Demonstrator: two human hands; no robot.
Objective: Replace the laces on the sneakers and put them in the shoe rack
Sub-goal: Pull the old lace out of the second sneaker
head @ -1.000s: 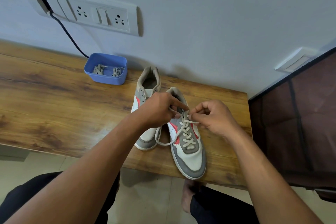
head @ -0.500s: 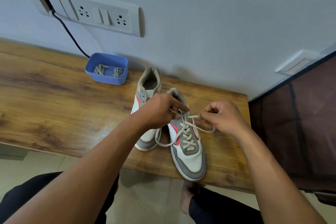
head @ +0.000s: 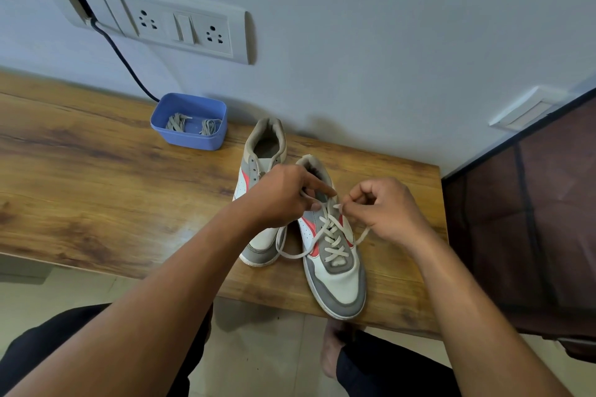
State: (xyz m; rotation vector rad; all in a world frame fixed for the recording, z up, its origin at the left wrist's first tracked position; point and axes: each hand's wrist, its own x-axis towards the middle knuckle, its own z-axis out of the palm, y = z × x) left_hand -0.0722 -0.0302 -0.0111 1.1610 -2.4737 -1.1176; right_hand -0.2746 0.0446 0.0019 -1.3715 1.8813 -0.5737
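Filling the top of the view, a pale wall is backing a wooden table that is running from the left edge to a brown fabric unit standing at the right. A white socket panel is sitting on the wall, and a dark cable is dropping from it behind a blue tub, which is holding spare laces at the back of the table. Two grey, white and red sneakers are lying side by side near the table's right end, toes toward the person. The far sneaker is showing no lace in its open collar, and the near sneaker is lying just beside it with its toe at the table's front edge. The left hand is curling round one end of the lace with its forefinger pointing at the near sneaker's top eyelets. The right hand is pinching the lace's other tip between thumb and forefinger just above those eyelets. The lace is crossing up the near sneaker's front, with one loose loop lying on the table between the sneakers.
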